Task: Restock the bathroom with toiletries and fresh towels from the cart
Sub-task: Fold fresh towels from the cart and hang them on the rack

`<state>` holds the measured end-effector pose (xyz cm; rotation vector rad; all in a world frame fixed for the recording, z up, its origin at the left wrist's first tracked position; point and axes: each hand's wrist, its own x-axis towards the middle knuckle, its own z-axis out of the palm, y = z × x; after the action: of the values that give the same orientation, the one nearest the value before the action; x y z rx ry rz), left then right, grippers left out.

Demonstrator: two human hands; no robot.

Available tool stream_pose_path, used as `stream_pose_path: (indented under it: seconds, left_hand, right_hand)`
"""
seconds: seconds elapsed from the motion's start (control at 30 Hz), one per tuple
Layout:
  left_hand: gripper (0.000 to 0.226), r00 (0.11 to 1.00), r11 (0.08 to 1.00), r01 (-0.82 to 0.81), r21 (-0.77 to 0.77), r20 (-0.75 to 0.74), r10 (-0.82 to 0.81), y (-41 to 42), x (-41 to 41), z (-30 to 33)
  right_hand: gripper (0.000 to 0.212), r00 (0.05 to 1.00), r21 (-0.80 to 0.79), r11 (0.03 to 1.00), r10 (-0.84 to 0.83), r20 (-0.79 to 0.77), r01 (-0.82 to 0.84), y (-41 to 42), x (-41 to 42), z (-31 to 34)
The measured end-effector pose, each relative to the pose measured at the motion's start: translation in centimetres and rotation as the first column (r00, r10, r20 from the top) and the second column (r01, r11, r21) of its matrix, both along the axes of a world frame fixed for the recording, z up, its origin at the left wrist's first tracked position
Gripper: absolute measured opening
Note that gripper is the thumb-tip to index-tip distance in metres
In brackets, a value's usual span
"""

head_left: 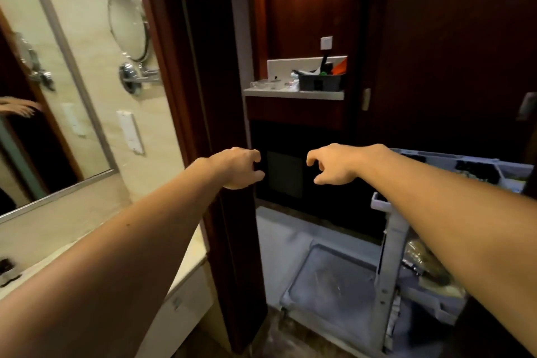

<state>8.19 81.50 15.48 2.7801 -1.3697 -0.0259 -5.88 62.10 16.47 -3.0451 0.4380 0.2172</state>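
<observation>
Dark wood doorway [229,212] dividing the view, bathroom to the left, dim hallway to the right. Pale tiled wall on the bathroom side, with a large framed mirror [43,113], a round magnifying mirror [128,25] on a chrome arm, and a white wall plate [130,131] lower down. Pale vanity surface [186,256] along the lower left, a few small dark items [7,270] at its far left edge, too blurred to identify.

Both forearms stretched forward, bare, at about the same height. Left hand [236,167] just in front of the door frame edge, fingers curled loosely downward, half open, holding nothing. Right hand [334,164] well apart from it, over the hallway side, fingers likewise hooked and slack, empty.

Grey plastic cart [389,241] below and behind the right forearm: a top tray [465,167] with dark small items at the right edge, a bare lower shelf [328,279] near the floor, a crumpled bag or wrapping [421,259] partly hidden under the arm. No towels visible on the cart.

Straight ahead in the hallway, a narrow light ledge [293,93] on dark cabinetry, bearing a black caddy [321,81] with mixed contents, a white panel [293,68] upright behind it, a white wall switch [326,42] above.
</observation>
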Motion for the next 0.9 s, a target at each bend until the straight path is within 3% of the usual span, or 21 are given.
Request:
stream_pose_path:
  seconds: [0.53,0.7,0.9]
  left_hand:
    - [0.057,0.928,0.925,0.372,0.077,-0.044,-0.370,-30.0,5.3,-0.9]
    - [0.055,0.865,0.863,0.501,0.068,-0.041,-0.500,-40.2,7.2,-2.2]
    - [0.045,0.717,0.713,0.697,0.083,-0.057,-0.695,-52.2,8.3,-3.3]
  right_hand:
    - [0.046,0.927,-0.022,0.927,-0.374,0.002,0.374,-24.6,-0.2,-1.2]
    - [0.038,0.857,-0.016,0.857,-0.515,0.001,0.515,-31.7,0.2,-2.5]
    - [0.030,0.723,0.022,0.724,-0.687,-0.066,0.690,-39.1,-0.5,-3.2]
